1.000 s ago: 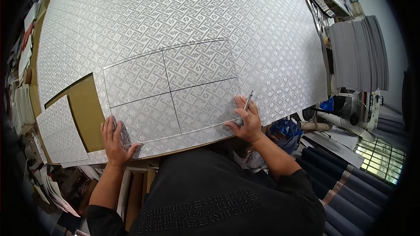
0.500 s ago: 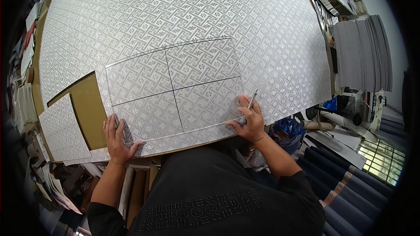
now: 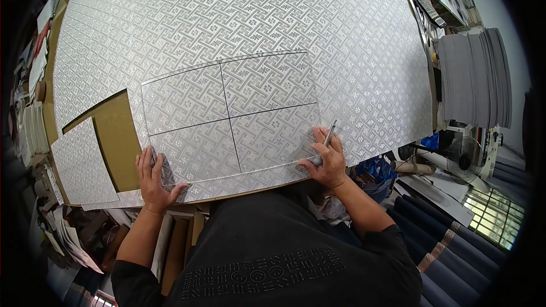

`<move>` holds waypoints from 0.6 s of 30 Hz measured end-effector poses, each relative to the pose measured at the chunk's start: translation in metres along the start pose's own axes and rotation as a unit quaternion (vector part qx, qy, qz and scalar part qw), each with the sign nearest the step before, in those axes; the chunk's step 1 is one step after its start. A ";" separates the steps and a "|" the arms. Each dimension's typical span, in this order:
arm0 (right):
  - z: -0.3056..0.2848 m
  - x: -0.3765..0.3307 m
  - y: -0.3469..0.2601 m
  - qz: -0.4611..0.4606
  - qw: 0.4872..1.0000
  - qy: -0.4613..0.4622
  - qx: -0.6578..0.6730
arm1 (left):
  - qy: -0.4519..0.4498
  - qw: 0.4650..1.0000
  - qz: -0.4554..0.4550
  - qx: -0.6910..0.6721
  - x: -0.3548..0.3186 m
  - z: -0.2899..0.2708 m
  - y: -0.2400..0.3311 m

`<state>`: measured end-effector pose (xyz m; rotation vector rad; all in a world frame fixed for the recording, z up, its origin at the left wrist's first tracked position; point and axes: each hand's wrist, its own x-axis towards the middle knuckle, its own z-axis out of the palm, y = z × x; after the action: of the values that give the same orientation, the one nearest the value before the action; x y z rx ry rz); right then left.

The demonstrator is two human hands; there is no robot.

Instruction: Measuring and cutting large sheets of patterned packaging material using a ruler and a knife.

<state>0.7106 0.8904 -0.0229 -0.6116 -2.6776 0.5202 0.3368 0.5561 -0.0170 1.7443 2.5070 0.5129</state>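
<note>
Black-lined, the clear plate (image 3: 230,115) mid-frame I judge stiff, best edge-held, with left hand (image 3: 153,186) splayed, right hand (image 3: 329,164) gripping a slim tool (image 3: 331,129).

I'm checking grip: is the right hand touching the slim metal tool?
Touching: the head view shows the slim metal tool held in the right hand, one end sticking out.

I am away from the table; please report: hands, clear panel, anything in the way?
Left hand at near left corner of panel. Right hand at near right corner, holding tool. Panel flat on patterned sheet. Nothing else seen on it.
</note>
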 end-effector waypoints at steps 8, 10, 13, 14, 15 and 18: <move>0.004 0.003 -0.001 -0.014 0.999 0.029 0.015 | -0.008 1.000 -0.012 0.000 -0.001 -0.005 -0.001; 0.004 0.003 -0.001 -0.015 0.999 0.026 0.018 | -0.006 1.000 -0.013 -0.006 -0.001 -0.004 0.000; 0.004 0.002 -0.001 -0.017 0.999 0.026 0.009 | -0.005 1.000 -0.015 -0.012 0.000 -0.004 0.000; 0.005 0.002 0.000 -0.016 0.999 0.027 0.014 | -0.005 1.000 -0.015 -0.013 0.000 -0.004 0.000; 0.005 0.001 0.000 -0.015 0.999 0.028 0.019 | -0.005 1.000 -0.015 -0.012 0.000 -0.004 0.000; 0.005 0.001 0.001 -0.015 0.999 0.024 0.022 | -0.010 1.000 -0.018 -0.012 -0.001 -0.004 0.000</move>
<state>0.7078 0.8901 -0.0273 -0.5622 -2.6187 0.5478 0.3362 0.5543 -0.0131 1.6838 2.5037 0.5185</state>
